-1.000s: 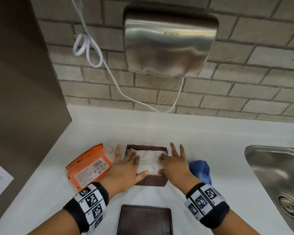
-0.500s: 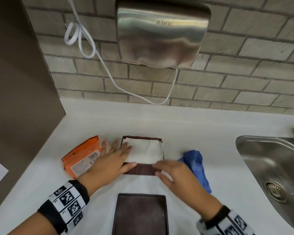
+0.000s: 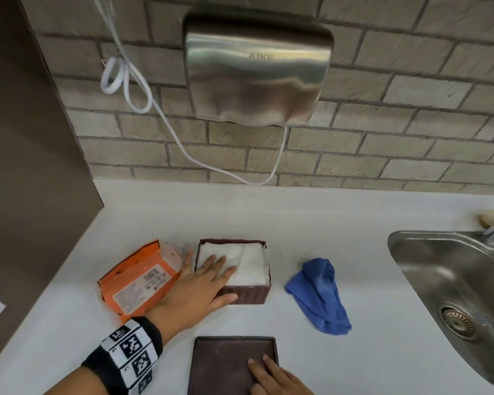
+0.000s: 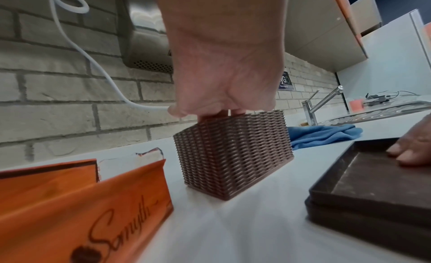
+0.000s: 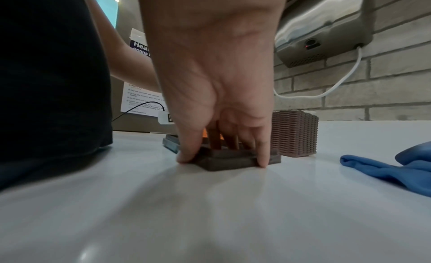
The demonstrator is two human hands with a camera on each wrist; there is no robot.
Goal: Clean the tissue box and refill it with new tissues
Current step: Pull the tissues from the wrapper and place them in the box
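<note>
A brown woven tissue box (image 3: 247, 293) stands open on the white counter, filled with white tissues (image 3: 251, 263). My left hand (image 3: 208, 273) lies flat on the tissues with straight fingers, and its thumb rests at the box's front wall. The left wrist view shows the box (image 4: 233, 156) under that hand. The brown lid (image 3: 228, 363) lies upside down near the counter's front edge. My right hand (image 3: 271, 377) holds it at its right corner: fingers on the inner face, thumb and little finger down at its edges (image 5: 228, 158).
An opened orange tissue pack (image 3: 139, 280) lies left of the box. A crumpled blue cloth (image 3: 318, 295) lies to its right, and beyond it a steel sink (image 3: 454, 295). A hand dryer (image 3: 257, 69) with a white cable hangs on the brick wall. A brown panel (image 3: 26, 166) borders the left.
My right hand left the tissue box and came back to the lid at the front edge. The left hand stays on the tissues.
</note>
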